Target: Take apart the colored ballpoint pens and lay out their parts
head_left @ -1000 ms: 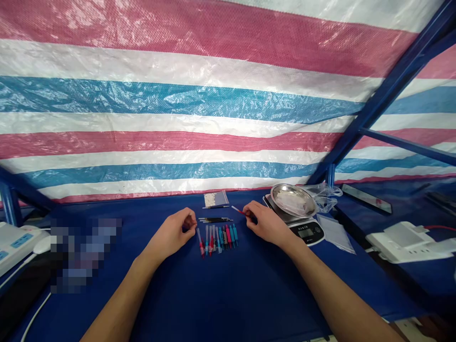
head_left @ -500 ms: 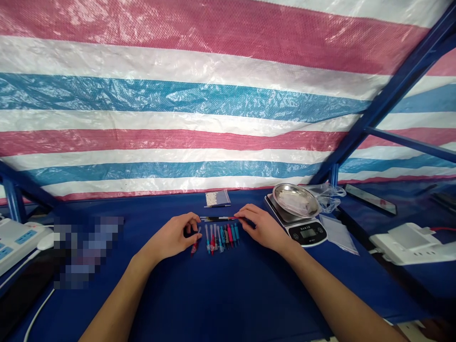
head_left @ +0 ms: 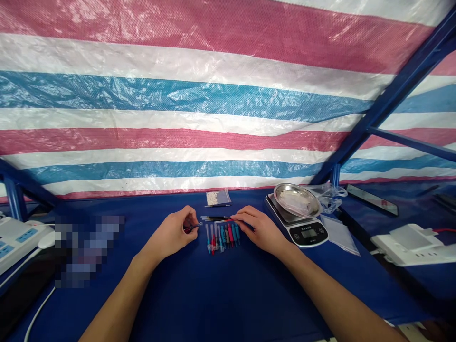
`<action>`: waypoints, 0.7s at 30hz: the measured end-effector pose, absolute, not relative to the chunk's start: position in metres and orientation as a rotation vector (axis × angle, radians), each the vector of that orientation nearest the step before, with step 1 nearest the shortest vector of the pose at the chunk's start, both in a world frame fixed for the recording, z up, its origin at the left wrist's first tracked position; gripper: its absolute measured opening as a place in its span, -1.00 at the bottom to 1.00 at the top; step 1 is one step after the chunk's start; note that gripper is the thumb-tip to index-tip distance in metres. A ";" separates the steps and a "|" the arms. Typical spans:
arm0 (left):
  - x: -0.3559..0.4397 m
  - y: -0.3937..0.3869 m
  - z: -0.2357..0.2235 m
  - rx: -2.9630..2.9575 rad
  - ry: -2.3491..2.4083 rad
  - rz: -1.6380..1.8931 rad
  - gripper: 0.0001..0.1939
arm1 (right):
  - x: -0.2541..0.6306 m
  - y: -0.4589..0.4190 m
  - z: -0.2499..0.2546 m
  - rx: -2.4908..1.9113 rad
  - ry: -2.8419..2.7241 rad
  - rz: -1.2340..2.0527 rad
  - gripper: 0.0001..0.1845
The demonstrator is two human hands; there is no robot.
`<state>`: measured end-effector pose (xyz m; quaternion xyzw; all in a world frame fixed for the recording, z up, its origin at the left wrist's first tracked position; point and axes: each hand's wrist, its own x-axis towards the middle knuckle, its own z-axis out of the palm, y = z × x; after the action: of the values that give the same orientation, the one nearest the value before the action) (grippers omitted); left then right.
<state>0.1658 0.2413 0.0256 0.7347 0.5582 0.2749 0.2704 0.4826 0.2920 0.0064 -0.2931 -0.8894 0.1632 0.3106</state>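
Observation:
My left hand [head_left: 177,229] is closed around a slim red pen part [head_left: 193,228] with a clear end, held tilted at the left of a row of pens. Between the fingertips of my right hand [head_left: 257,228] is a thin red pen refill [head_left: 225,221], its free end pointing left. Several dark refills [head_left: 215,218] lie just behind it. The pen row [head_left: 223,237] has clear, red, pink, grey and blue barrels side by side between my hands. Behind them are another refill [head_left: 218,205] and a small clear bag [head_left: 218,196] of white pieces.
To the right stands a digital scale [head_left: 308,232] with a metal bowl [head_left: 297,200] on it, beside clear plastic bags [head_left: 340,234]. A phone [head_left: 372,200] and a white power strip [head_left: 409,245] lie farther right. Another power strip [head_left: 21,240] is at left; a striped sheet [head_left: 199,102] hangs behind.
My left hand has lifted the red pen part off the table, turning it from upright to nearly level. My right hand has shifted slightly left with the red refill, now nearer the pen row.

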 end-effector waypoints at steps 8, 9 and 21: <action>0.184 0.236 0.028 1.960 1.337 0.853 -0.86 | 0.479 0.288 0.005 -0.687 -2.378 0.416 -0.64; 0.185 0.236 0.028 1.967 1.335 0.847 -0.87 | 0.479 0.288 0.005 -0.681 -2.380 0.416 -0.64; 0.185 0.235 0.027 1.990 1.327 0.863 -0.88 | 0.482 0.290 0.006 -0.677 -2.380 0.382 -0.62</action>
<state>0.1853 0.2351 0.0273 0.7480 0.4985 0.3242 0.2949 0.4825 0.2898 0.0060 -0.2568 -0.9027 0.1450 0.3133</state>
